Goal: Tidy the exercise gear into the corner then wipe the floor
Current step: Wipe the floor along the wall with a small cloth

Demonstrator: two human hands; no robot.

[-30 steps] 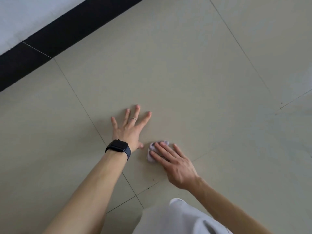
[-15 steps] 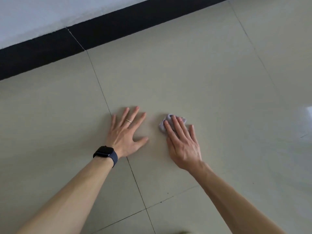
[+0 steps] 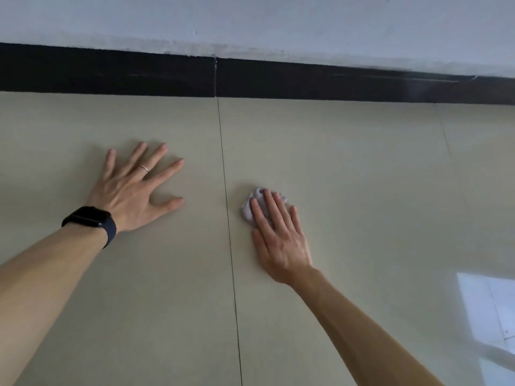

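1. The right hand (image 3: 278, 235), fingers straight, pressed the cloth (image 3: 246, 208) to the floor (image 3: 362, 190), at three o'clock from the flat, splayed, empty left hand (image 3: 131, 193).
2. The cloth seemed soft and light, best held under flat fingers.

Dim, soft daylight. A window's reflection glares on the floor (image 3: 362, 176), far right of the tile joint (image 3: 229, 218). Faint shadow rims the left hand (image 3: 131, 196). Slightly soft focus; the skirting (image 3: 111, 71) bows.

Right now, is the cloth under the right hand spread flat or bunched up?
Bunched up. The cloth shows as a small crumpled wad with folds, pressed to the floor under the straight fingers of the right hand.
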